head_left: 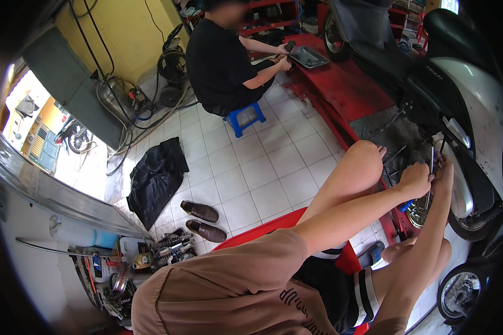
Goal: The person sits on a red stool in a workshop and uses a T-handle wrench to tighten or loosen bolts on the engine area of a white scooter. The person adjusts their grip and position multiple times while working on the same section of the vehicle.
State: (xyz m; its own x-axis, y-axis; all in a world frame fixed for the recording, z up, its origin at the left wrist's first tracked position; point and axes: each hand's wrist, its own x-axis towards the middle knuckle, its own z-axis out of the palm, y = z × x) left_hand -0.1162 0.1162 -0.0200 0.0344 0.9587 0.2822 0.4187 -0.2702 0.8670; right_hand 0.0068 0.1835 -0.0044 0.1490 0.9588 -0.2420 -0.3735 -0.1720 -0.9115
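Note:
My left hand is closed beside a slim, shiny metal rod that stands nearly upright at its fingers. Close to its right, my right hand has its fingers curled at a thin dark shaft; what it grips is mostly hidden. Both hands are at the lower side of a silver and black scooter, beside its silver exhaust cover. Below my left hand lies a round, brassy metal part, partly covered by my right forearm.
A red work platform bears the scooter and a metal tray. Beyond, a co-worker sits on a blue stool, hands on a dark part. Brown shoes and a black cloth lie on the tiles; another wheel stands lower right.

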